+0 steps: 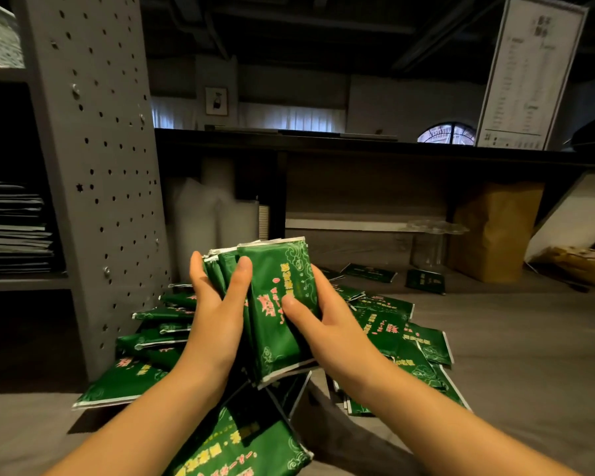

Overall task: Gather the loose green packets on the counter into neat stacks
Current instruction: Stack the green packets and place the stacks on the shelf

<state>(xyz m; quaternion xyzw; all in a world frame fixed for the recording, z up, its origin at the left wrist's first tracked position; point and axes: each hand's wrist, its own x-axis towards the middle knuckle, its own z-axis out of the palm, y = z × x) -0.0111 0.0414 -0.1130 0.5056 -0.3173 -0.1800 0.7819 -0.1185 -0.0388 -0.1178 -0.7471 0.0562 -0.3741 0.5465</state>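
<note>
A bundle of green packets (277, 304) with pink and yellow print stands upright above the counter, held between both hands. My left hand (217, 310) grips its left side, thumb across the front. My right hand (318, 321) grips the right side, thumb pressed on the front packet. Below and around the hands, several loose green packets (392, 324) lie scattered in a heap on the grey counter (529, 355). More packets (145, 341) lie fanned at the left beside the pegboard post, and one large packet (241, 444) lies close to the camera. Two packets (425, 281) lie apart farther back.
A grey pegboard post (93, 166) rises at the left with shelves of stacked papers (14, 228) behind it. A brown paper bag (495, 231) and a clear plastic stand (430, 242) sit at the back right. A tall menu card (526, 73) stands on the dark upper ledge.
</note>
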